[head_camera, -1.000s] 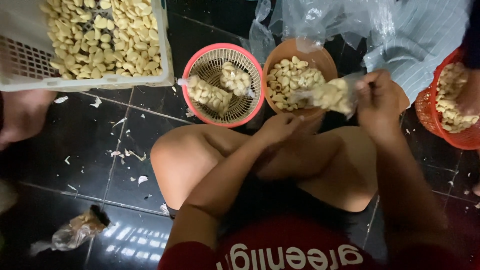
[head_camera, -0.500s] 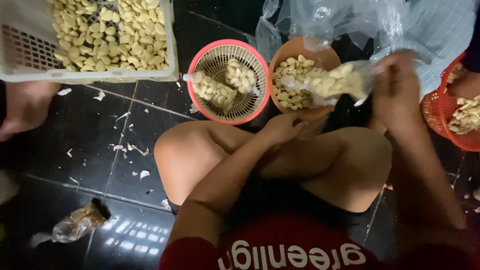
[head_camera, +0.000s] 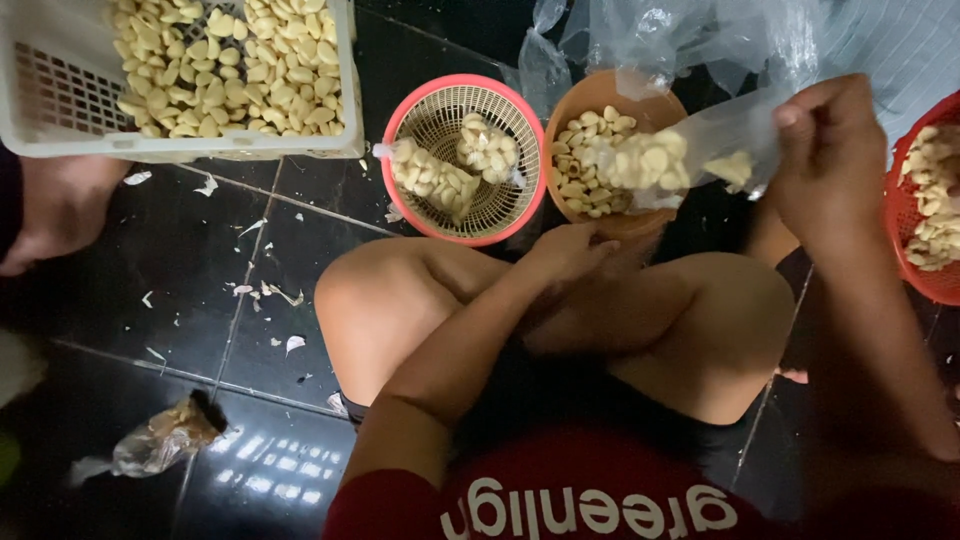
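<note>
Gripping clear bag of garlic (head_camera: 655, 160) – right hand (head_camera: 830, 160); left hand (head_camera: 570, 255) below

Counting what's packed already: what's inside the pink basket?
The pink basket holds two small clear bags of peeled garlic, lying side by side. What lies beneath the bags is covered.

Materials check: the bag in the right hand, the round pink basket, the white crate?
Bag in right hand: thin clear plastic film, glossy, crinkled, garlic cloves visible through it. Pink basket: moulded plastic mesh, likely rigid. White crate: moulded plastic, slotted walls, matte.
</note>
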